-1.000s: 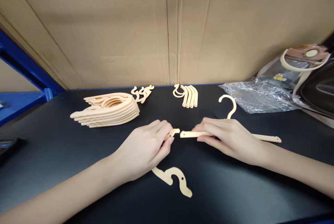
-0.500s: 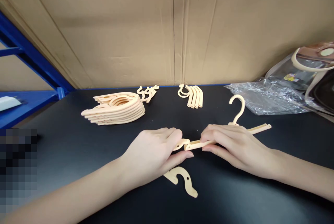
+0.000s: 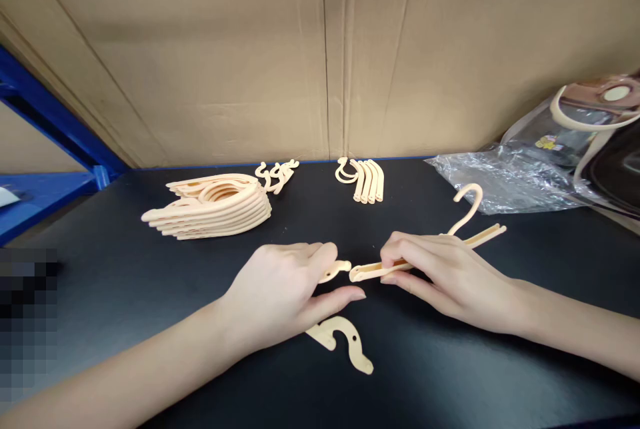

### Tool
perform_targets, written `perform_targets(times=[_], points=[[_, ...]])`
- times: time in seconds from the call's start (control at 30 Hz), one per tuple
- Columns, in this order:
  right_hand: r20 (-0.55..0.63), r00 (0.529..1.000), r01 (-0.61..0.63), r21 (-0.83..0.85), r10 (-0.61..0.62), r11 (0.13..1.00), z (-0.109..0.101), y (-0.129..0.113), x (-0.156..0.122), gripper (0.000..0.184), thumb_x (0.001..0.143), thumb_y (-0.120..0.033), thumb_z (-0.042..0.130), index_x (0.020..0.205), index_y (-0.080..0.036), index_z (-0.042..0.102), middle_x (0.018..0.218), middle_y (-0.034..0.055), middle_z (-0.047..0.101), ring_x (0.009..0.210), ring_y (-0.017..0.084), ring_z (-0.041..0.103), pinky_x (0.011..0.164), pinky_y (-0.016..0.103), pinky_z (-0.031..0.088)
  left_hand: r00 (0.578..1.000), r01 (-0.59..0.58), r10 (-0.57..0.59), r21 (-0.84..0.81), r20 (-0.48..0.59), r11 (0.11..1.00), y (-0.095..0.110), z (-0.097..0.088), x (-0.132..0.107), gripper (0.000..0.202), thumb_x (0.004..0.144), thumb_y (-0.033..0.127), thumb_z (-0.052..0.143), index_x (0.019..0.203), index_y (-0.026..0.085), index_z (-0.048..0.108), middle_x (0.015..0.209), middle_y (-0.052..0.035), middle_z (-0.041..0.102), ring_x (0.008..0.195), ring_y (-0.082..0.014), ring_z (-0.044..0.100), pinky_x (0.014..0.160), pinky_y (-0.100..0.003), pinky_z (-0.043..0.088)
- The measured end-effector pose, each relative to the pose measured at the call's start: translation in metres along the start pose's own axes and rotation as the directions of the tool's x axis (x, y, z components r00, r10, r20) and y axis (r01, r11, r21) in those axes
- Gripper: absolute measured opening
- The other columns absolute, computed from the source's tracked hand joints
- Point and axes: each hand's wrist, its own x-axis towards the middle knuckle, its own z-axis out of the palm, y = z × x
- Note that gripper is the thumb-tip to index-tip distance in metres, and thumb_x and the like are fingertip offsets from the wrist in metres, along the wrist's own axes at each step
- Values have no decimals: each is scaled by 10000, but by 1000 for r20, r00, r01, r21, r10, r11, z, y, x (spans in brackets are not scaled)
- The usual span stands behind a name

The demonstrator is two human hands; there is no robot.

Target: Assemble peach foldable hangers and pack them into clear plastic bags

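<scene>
My left hand (image 3: 290,289) is closed around a cream plastic hanger arm (image 3: 334,272); only its narrow end with a hole shows past the index finger. Facing it, my right hand (image 3: 440,276) grips a cream hanger bar (image 3: 367,272) with a grooved, forked end. A hook (image 3: 473,206) rises behind that hand, tilted to the right, and the bar's far end sticks out beyond the knuckles. A small gap separates the two pieces' ends. Beneath my left hand, another hanger arm (image 3: 350,342) lies flat on the black table (image 3: 425,376), partly hidden by the fingers.
A stack of cream hanger arms (image 3: 215,212) lies at the back left, beside several loose hooks (image 3: 276,176). Several curved bars (image 3: 369,181) with hooks sit at the back middle. Clear plastic bags (image 3: 510,179) lie back right. A cardboard wall (image 3: 240,62) rises behind the table.
The end of the left piece has come away from the forked end of the right piece, leaving a gap. The hook in my right hand has tilted further right.
</scene>
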Motion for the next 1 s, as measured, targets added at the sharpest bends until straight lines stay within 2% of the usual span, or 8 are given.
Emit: perform_targets(times=[0.13, 0.33, 0.47, 1.0], points=[[27, 999, -23, 7, 23, 1000, 1, 2, -1, 107, 1039, -262, 483, 945, -219, 458, 837, -42, 581, 634, 72, 537, 557, 200, 377, 1000, 0, 0, 11, -21, 1000, 1, 0, 1, 515, 1054, 554, 315, 681, 207, 390, 530, 74, 441, 401, -78, 418, 406, -214, 280], [63, 998, -12, 29, 10, 1000, 0, -1, -2, 124, 1051, -290, 460, 947, -223, 450, 836, -48, 577, 606, 69, 511, 537, 206, 361, 997, -67, 70, 70, -33, 995, 4, 3, 2, 471, 1074, 473, 326, 716, 194, 451, 555, 62, 477, 417, -91, 460, 426, -224, 321], [67, 998, -9, 39, 7, 999, 0, -2, -1, 130, 1052, -287, 459, 940, -223, 445, 831, -50, 569, 621, 68, 518, 548, 203, 363, 995, -92, 96, 98, -31, 991, 4, 3, 3, 472, 1072, 479, 319, 733, 191, 476, 559, 56, 490, 412, -101, 472, 428, -228, 337], [82, 995, -67, 101, 58, 993, -3, 0, -3, 86, 1040, -282, 490, 978, -224, 482, 861, -49, 581, 642, 63, 526, 577, 200, 382, 996, -85, 89, 120, -31, 989, -1, 4, 0, 480, 1076, 468, 317, 712, 193, 468, 545, 59, 471, 404, -99, 455, 419, -232, 320]])
